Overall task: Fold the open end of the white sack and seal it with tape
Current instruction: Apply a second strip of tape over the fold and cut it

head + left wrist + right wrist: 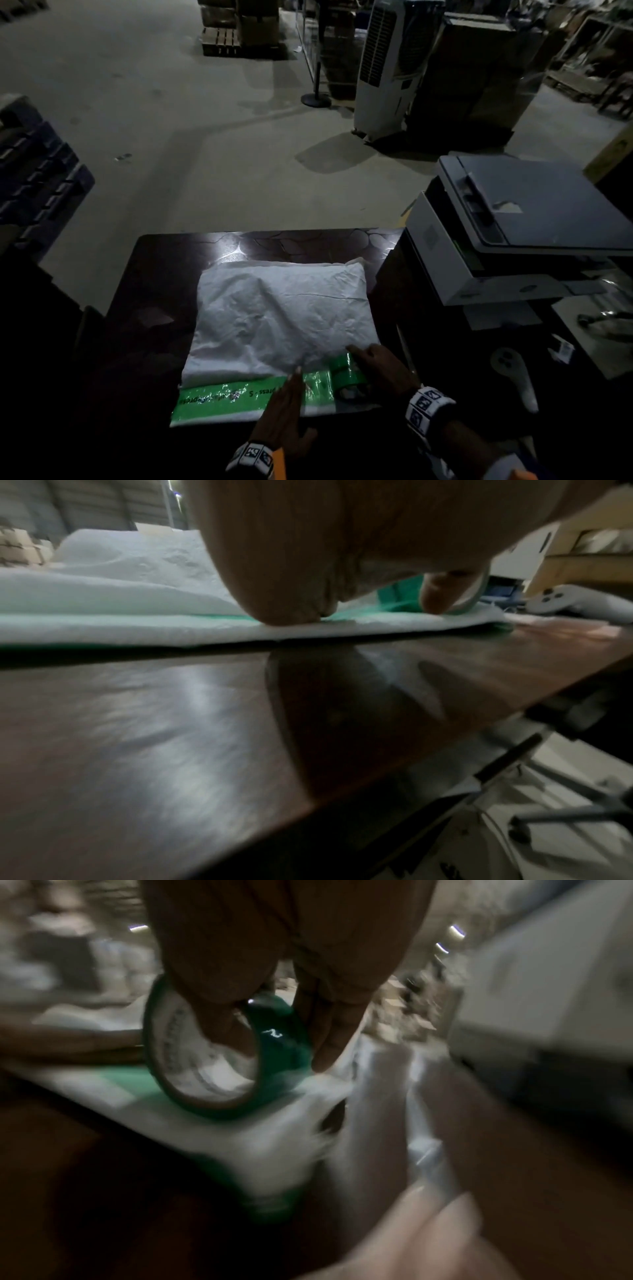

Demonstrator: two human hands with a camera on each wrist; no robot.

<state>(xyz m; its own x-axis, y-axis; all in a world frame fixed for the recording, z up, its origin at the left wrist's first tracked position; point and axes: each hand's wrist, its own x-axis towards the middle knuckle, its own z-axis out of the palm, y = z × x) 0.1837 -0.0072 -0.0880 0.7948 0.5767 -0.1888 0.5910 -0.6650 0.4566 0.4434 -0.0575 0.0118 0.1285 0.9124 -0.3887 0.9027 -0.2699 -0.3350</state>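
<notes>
A filled white sack lies flat on the dark table, its near end folded over. A strip of green printed tape runs along the fold from the left. My left hand lies flat with straight fingers pressing the tape and fold; in the left wrist view the palm bears on the sack's folded edge. My right hand grips the green tape roll at the sack's near right corner. In the blurred right wrist view the thumb goes through the tape roll, which stands upright on the sack.
A grey printer stands close on the right of the table. A white handheld device lies on a dark surface near my right wrist. Beyond the table lie concrete floor, a tall white air cooler and stacked boxes. A dark pallet sits at left.
</notes>
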